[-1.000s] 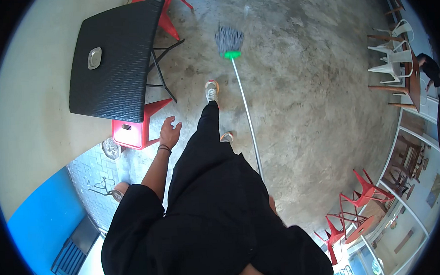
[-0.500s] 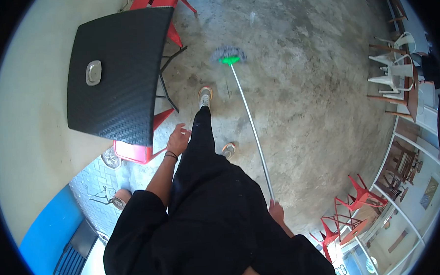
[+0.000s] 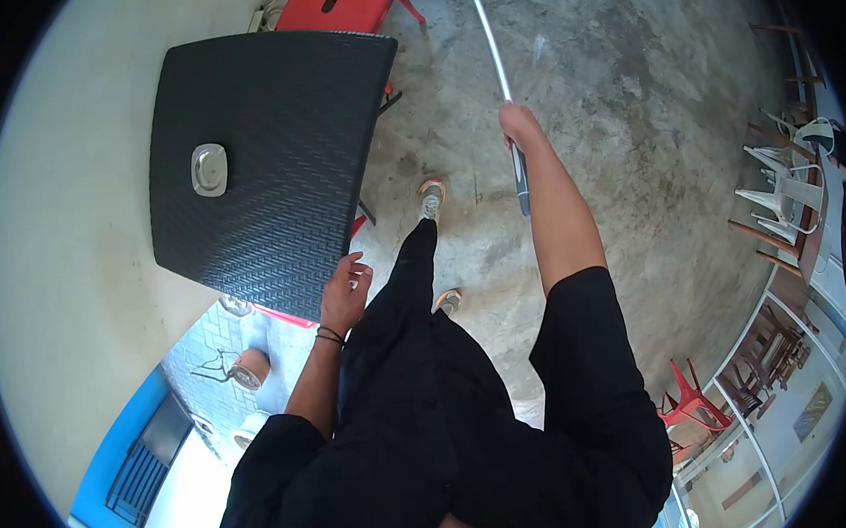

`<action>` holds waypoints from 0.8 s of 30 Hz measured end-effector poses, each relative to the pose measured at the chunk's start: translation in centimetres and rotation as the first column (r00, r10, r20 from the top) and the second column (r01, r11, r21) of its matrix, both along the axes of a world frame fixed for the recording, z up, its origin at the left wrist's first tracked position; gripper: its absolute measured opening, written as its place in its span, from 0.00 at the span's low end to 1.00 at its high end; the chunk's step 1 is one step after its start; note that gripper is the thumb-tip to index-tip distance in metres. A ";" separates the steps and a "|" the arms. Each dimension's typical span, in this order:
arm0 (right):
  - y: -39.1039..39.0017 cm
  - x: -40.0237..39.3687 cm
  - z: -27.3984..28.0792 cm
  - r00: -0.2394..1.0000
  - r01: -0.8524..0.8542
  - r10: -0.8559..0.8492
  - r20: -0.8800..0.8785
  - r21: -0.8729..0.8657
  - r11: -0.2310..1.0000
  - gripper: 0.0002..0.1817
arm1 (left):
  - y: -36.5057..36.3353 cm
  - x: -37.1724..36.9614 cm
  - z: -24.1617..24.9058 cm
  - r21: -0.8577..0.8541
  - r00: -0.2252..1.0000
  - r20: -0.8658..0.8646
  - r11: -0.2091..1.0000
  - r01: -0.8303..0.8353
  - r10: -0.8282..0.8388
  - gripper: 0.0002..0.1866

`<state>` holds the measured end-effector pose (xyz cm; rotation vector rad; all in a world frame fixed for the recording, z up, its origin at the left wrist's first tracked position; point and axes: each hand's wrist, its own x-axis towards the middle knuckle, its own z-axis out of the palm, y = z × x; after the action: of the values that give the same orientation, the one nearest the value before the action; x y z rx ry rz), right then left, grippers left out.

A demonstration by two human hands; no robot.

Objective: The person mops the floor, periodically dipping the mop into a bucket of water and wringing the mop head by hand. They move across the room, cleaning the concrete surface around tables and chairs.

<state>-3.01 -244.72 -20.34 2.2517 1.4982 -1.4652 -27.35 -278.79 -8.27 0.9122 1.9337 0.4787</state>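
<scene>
My right hand [image 3: 523, 127] is wrapped round the mop's handle [image 3: 491, 44], a long silver pole with a dark grey grip [image 3: 522, 186] at its lower end. The pole runs up past the top of the view, so the mop head is hidden. My left hand [image 3: 346, 294], with a dark band at the wrist, hangs with loosely bent, parted fingers at the near corner of the black woven-pattern table [image 3: 277, 157]. It holds nothing. A small metal ashtray-like dish [image 3: 209, 169] lies on the table.
A red stool [image 3: 336, 8] stands beyond the table, and part of another red seat [image 3: 284, 315] shows below it. White chairs [image 3: 774, 187] stand at the far right, a red chair [image 3: 692, 403] lower right. Outside on the paving is a brown pot [image 3: 251, 369].
My right hand has moved far forward with the mop, sending its head out of view. The table now sits farther right in view, with my left hand closer to its corner.
</scene>
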 end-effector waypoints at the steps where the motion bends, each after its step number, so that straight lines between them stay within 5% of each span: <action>1: -0.8 -0.4 -0.1 0.999 -0.017 0.016 0.032 0.024 1.000 0.27 | -0.4 -0.2 0.0 0.014 1.000 -0.028 1.000 0.009 -0.009 0.18; 6: -14.9 4.4 -4.1 0.996 0.055 -0.052 0.078 -0.047 0.997 0.31 | -4.0 0.2 -0.2 0.084 0.991 -0.109 0.993 0.081 -0.072 0.18; 12: -50.8 18.1 -7.8 0.991 -0.010 0.003 0.133 0.047 0.999 0.40 | -11.4 2.2 -0.2 0.188 0.994 -0.055 0.977 0.101 -0.092 0.19; 13: -54.8 18.8 -1.5 0.993 0.075 -0.047 0.111 -0.259 0.963 0.38 | -12.8 2.6 -0.5 0.208 0.995 -0.043 0.973 0.096 -0.089 0.18; 17: -87.4 30.0 2.6 0.999 -0.046 0.046 -0.015 0.022 0.999 0.37 | -19.5 4.4 -1.4 0.114 0.993 0.003 0.986 0.121 -0.122 0.18; 18: -92.7 31.1 6.7 0.997 -0.015 0.026 0.075 -0.148 0.989 0.37 | -21.3 4.8 -2.6 0.105 0.992 0.071 0.990 0.094 -0.101 0.18; 20: -99.1 31.6 13.9 0.952 0.110 0.048 0.303 -0.481 0.870 0.37 | -23.1 5.8 -1.9 0.116 0.983 0.065 0.980 0.163 -0.171 0.18; 24: -102.3 31.0 20.7 0.891 0.193 0.092 0.444 -0.554 0.810 0.37 | -24.9 6.7 -0.6 0.080 0.975 0.041 0.973 0.216 -0.220 0.19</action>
<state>28.02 -347.00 0.40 2.0376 0.7116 -1.0858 -20.64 -303.66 -8.85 1.1366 1.7553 0.4416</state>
